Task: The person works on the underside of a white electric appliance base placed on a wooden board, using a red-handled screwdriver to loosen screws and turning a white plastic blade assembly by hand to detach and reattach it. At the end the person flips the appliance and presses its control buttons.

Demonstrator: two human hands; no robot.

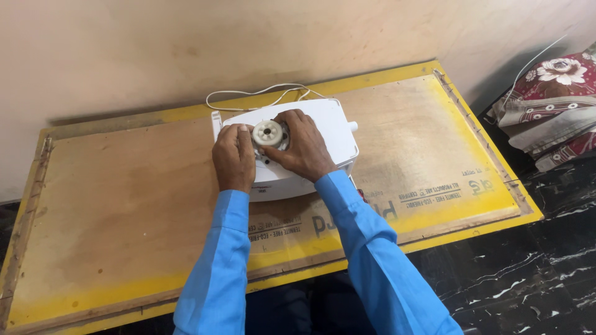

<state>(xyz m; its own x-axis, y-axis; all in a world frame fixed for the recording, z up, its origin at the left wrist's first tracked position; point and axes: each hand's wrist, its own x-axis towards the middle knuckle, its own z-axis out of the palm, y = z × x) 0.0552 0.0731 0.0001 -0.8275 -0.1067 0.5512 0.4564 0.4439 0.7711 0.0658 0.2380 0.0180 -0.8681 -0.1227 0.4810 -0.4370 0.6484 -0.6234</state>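
A white plastic appliance base (329, 127) lies on the plywood table (124, 205) near the wall. On its top sits a round white coupling part (268, 133) with a toothed rim. My left hand (233, 156) and my right hand (302, 146) both grip this round part from either side, fingers curled around it. Both arms wear blue sleeves. A white power cord (261, 93) loops behind the appliance toward the wall.
The table has a yellow-painted border (484, 217) and stands against a beige wall. Folded floral fabric (552, 105) is piled at the right. Dark marbled floor (528, 279) lies to the right and front of the table.
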